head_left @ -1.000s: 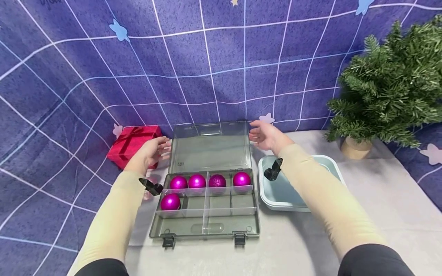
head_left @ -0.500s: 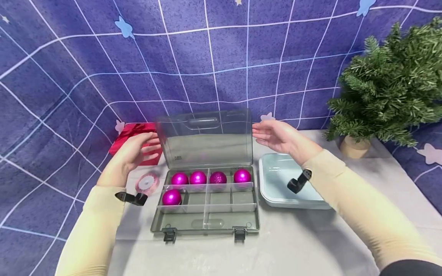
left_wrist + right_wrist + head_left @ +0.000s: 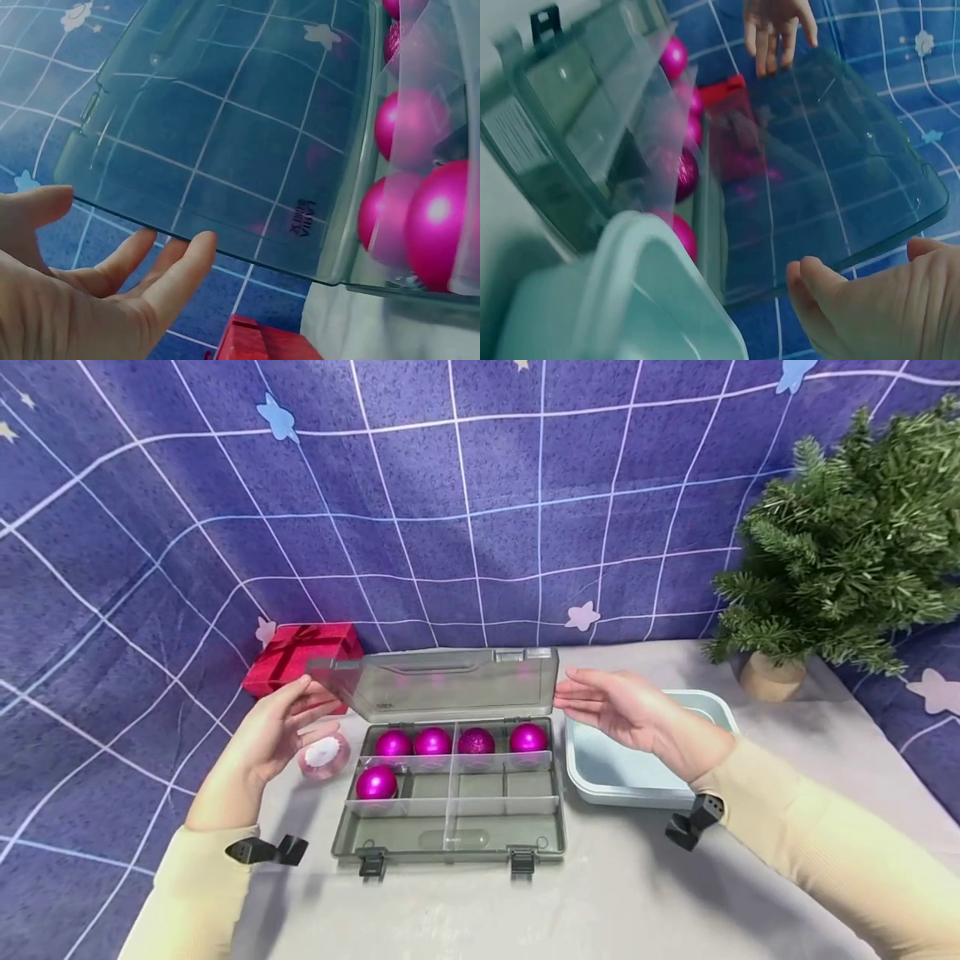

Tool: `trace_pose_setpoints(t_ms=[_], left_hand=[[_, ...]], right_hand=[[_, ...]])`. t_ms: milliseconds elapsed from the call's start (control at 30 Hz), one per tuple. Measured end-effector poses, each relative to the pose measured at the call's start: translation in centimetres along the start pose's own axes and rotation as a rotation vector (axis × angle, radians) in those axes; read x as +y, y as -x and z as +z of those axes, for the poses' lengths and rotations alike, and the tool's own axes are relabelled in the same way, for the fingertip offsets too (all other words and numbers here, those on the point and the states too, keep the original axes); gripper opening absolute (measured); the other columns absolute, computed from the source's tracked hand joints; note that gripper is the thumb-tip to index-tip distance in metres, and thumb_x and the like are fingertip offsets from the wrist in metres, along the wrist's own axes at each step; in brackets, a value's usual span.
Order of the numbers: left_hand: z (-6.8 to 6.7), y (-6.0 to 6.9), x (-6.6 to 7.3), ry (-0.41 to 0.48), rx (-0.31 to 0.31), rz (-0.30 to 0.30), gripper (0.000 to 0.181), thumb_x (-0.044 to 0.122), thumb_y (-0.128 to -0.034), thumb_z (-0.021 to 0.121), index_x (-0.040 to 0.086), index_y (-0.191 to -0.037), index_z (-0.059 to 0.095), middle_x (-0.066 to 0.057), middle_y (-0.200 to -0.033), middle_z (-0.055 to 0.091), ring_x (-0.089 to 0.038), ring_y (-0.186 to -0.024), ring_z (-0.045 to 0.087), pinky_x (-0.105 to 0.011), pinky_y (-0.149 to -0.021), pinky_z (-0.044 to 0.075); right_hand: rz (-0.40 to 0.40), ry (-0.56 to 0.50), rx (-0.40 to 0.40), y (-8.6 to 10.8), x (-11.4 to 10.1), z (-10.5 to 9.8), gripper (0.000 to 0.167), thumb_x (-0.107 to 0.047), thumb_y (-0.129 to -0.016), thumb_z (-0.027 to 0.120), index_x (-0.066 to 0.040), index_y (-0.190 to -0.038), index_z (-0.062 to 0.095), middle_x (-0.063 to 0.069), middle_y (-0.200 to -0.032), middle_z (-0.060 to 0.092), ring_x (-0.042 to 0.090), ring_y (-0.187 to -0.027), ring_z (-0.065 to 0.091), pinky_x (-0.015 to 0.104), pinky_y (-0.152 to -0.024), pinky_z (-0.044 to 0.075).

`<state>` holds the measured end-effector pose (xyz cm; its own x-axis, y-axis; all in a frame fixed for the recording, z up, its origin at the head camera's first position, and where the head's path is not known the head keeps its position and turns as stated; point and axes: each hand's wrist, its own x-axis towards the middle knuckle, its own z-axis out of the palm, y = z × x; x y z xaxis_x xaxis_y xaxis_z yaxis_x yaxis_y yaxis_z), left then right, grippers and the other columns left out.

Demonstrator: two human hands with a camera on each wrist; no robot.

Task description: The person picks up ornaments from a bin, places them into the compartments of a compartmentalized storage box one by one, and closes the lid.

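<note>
A clear grey lid (image 3: 457,687) stands tilted up over the back of a compartment box (image 3: 450,855). My left hand (image 3: 273,731) touches the lid's left edge with extended fingers, and in the left wrist view the fingertips (image 3: 201,241) lie along that edge. On the opposite side my right hand (image 3: 626,714) has its fingers at the lid's right edge, also seen from the right wrist as a hand (image 3: 885,300) below the lid (image 3: 817,172). Inside the box, several magenta balls fill the back row, and one ball (image 3: 377,783) lies in the middle row at left.
Left of the box are a red gift box (image 3: 288,656) and a roll of pink ribbon (image 3: 324,756). A pale blue tray (image 3: 581,781) stands close on the right, partly under my right hand. Farther right is a small potted tree (image 3: 825,552). A patterned cloth hangs behind.
The lid has swung from lying back to leaning forward over the box. Both hands have come nearer with it, my left moving down and left, my right down and right.
</note>
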<state>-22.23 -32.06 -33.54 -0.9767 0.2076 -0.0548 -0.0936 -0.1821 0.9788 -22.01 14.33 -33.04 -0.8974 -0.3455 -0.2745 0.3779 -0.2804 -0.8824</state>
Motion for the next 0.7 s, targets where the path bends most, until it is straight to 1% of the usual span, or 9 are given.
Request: trace_pose_setpoints(t_ms=[100,167,267,333,400,500,533,600,700], left_hand=[[0.0,1.2,-0.7,0.054,-0.024,0.026,0.039,0.027,-0.1115,0.039,0.010,-0.102,0.073,-0.006,-0.111,0.073,-0.017,-0.110,0.068,-0.035,-0.088,0.057],[0.0,1.9,-1.1,0.087,-0.021,0.037,0.040,0.024,-0.1116,0.039,0.009,-0.102,0.074,-0.007,-0.110,0.074,-0.018,-0.109,0.068,-0.035,-0.087,0.057],[0.0,3.0,-2.0,0.118,-0.018,0.053,0.036,0.014,-0.1107,0.040,0.008,-0.104,0.075,-0.006,-0.110,0.074,-0.019,-0.105,0.071,-0.036,-0.086,0.058],[-0.2,3.8,-2.6,0.123,-0.026,0.063,0.036,0.007,-0.1095,0.040,0.006,-0.107,0.076,-0.005,-0.111,0.074,-0.019,-0.102,0.072,-0.037,-0.086,0.058],[-0.5,4.7,-3.2,0.083,-0.032,0.061,0.035,0.001,-0.1080,0.041,0.006,-0.110,0.076,-0.002,-0.115,0.073,-0.016,-0.102,0.072,-0.036,-0.085,0.058],[-1.0,5.8,-4.4,-0.009,-0.029,0.036,0.033,-0.003,-0.1059,0.044,0.009,-0.114,0.075,0.000,-0.117,0.073,-0.010,-0.105,0.069,-0.030,-0.083,0.057],[-1.2,6.1,-4.7,-0.046,-0.024,0.027,0.033,-0.004,-0.1049,0.046,0.010,-0.114,0.074,0.001,-0.117,0.073,-0.008,-0.106,0.068,-0.028,-0.083,0.056],[-1.4,6.5,-5.5,-0.094,-0.016,0.008,0.032,-0.006,-0.1027,0.049,0.012,-0.114,0.073,0.000,-0.114,0.073,-0.008,-0.105,0.068,-0.025,-0.082,0.055],[-1.7,6.6,-6.4,-0.107,-0.032,0.004,0.034,-0.011,-0.0997,0.051,0.011,-0.114,0.072,-0.004,-0.110,0.074,-0.011,-0.102,0.069,-0.025,-0.084,0.056]], right_hand=[[0.001,-0.020,-0.008,1.0,0.7,0.2,0.044,-0.009,-0.107,0.048,0.015,-0.143,0.035,0.029,-0.136,0.053,0.028,-0.121,0.060,0.039,-0.111,0.037],[0.002,-0.040,-0.013,1.7,1.2,0.3,0.039,-0.006,-0.107,0.047,0.014,-0.140,0.038,0.029,-0.138,0.051,0.030,-0.127,0.056,0.040,-0.112,0.037],[0.013,-0.087,-0.013,2.8,2.0,0.4,0.034,-0.002,-0.105,0.048,0.015,-0.135,0.043,0.028,-0.136,0.054,0.030,-0.128,0.056,0.038,-0.109,0.040],[0.025,-0.108,-0.024,3.6,2.6,0.4,0.038,0.000,-0.105,0.047,0.017,-0.138,0.041,0.029,-0.139,0.051,0.028,-0.126,0.058,0.037,-0.107,0.043],[0.045,-0.110,-0.046,4.1,3.2,0.3,0.044,0.001,-0.104,0.045,0.019,-0.143,0.034,0.033,-0.145,0.044,0.028,-0.128,0.055,0.035,-0.106,0.044],[0.075,-0.087,-0.101,4.9,3.9,0.2,0.055,0.000,-0.104,0.040,0.021,-0.150,0.020,0.037,-0.156,0.024,0.036,-0.141,0.040,0.035,-0.109,0.041],[0.082,-0.075,-0.117,5.0,4.2,0.1,0.056,-0.001,-0.104,0.040,0.021,-0.150,0.018,0.037,-0.158,0.020,0.039,-0.145,0.033,0.035,-0.110,0.040],[0.092,-0.052,-0.136,5.3,4.5,0.0,0.057,-0.002,-0.103,0.040,0.021,-0.150,0.019,0.037,-0.159,0.019,0.042,-0.149,0.022,0.035,-0.111,0.039],[0.083,0.008,-0.171,5.8,5.0,-0.2,0.056,-0.006,-0.103,0.043,0.021,-0.148,0.025,0.035,-0.158,0.024,0.044,-0.148,0.022,0.037,-0.112,0.038]])
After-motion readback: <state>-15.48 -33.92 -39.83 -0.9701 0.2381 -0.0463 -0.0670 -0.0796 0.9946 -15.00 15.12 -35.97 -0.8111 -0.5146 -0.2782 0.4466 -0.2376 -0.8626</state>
